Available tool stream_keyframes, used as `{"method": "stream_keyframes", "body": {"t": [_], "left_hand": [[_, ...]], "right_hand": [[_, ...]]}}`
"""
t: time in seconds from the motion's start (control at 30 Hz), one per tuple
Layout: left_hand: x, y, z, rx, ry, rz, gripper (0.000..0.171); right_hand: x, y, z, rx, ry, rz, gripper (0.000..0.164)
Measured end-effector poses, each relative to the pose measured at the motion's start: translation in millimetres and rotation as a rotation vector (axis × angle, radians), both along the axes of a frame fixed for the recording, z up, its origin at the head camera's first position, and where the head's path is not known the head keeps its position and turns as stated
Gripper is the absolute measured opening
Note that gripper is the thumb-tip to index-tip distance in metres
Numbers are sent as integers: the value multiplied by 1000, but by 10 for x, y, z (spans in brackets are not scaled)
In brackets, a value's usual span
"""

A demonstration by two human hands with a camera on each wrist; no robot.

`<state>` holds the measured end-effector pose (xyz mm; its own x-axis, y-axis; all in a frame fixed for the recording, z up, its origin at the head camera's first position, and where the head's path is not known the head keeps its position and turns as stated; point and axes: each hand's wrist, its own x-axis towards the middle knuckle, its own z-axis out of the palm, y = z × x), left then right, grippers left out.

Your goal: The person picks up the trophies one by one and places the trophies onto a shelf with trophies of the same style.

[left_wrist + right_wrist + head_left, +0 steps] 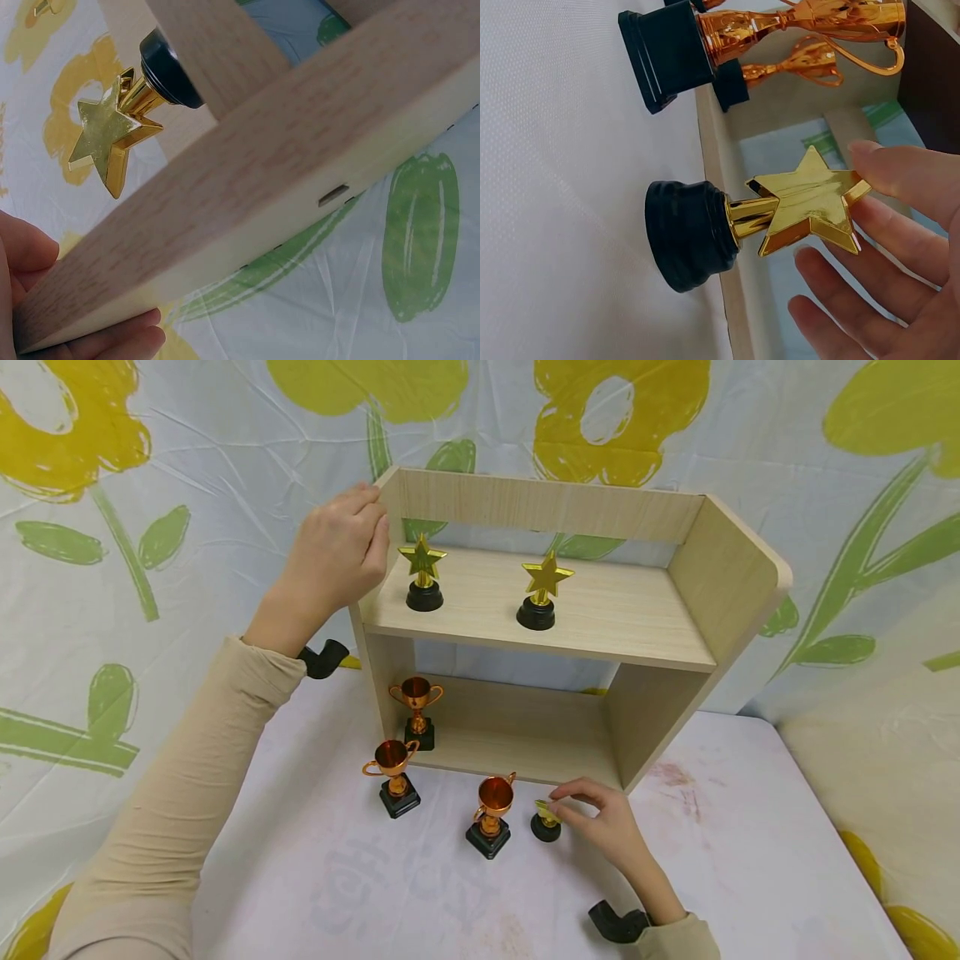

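My left hand (pixel 333 552) grips the upper left side panel of a two-tier wooden shelf (pixel 630 610). In the left wrist view the thumb and fingers lie on opposite faces of that panel (pixel 225 187). Low at the front right, my right hand (pixel 603 827) pinches a gold star trophy (pixel 802 199) by its star, thumb on one tip and a finger behind. Its round black base (pixel 546 827) is down at the white tabletop. Just left of it stands a copper-coloured cup trophy (pixel 495 797) on a square black base.
Two more star trophies, one left (pixel 424 597) and one near the middle (pixel 537 614), stand on the upper tier. One cup trophy (pixel 417 693) is at the lower tier's left end; another (pixel 392 760) stands before it on the table (pixel 337 893). A flower-patterned cloth (pixel 225 468) hangs behind.
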<state>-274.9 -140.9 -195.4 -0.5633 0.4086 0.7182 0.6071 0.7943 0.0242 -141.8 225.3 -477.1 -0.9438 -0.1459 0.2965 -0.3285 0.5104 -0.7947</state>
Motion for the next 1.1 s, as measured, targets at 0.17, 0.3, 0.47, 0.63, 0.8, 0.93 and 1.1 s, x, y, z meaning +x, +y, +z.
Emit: {"method": "stream_keyframes", "body": {"t": [0.17, 0.3, 0.47, 0.63, 0.8, 0.93, 1.1], "left_hand": [[0, 3, -4, -2, 6, 1, 38], [-3, 3, -8, -1, 6, -1, 39], [-6, -1, -10, 4, 6, -6, 38], [-3, -2, -9, 4, 1, -4, 38], [0, -2, -10, 5, 9, -7, 38], [3, -6, -11, 7, 12, -13, 37], [3, -3, -4, 3, 10, -13, 37]], "right_hand": [[-9, -8, -16, -18, 3, 16, 16], [-7, -11, -20, -17, 25, 22, 17], [-20, 1, -26, -7, 25, 25, 17], [-14, 6, -15, -19, 23, 37, 17], [-4, 3, 8, -25, 37, 52, 18], [3, 2, 24, -26, 34, 55, 18], [16, 6, 57, -24, 51, 51, 15]]}}
